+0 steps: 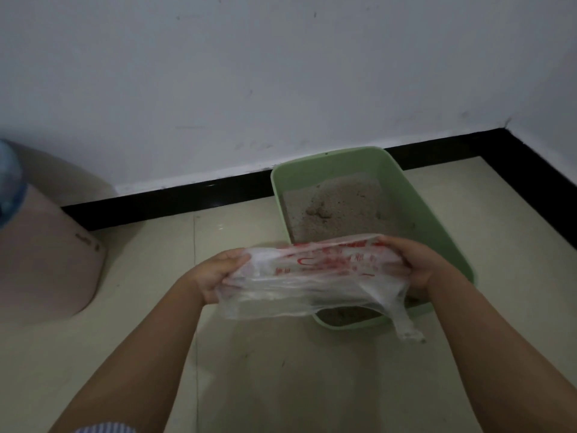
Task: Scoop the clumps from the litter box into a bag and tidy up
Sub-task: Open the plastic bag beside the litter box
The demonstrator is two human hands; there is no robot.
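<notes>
Green plastic litter box (415, 214) on the tiled floor (243, 370), far end against the black baseboard (187, 192). Contents: grey-beige litter (343, 210), with a darker clump (318, 211) near the middle. Thin clear plastic bag (312, 276) with red print is stretched above the box's near end; nothing discernible inside it. Left hand (218, 273) grips its left edge, right hand (418, 264) grips its right edge, fingers curled into the film. Beige appliance base (53, 264) stands at left.
</notes>
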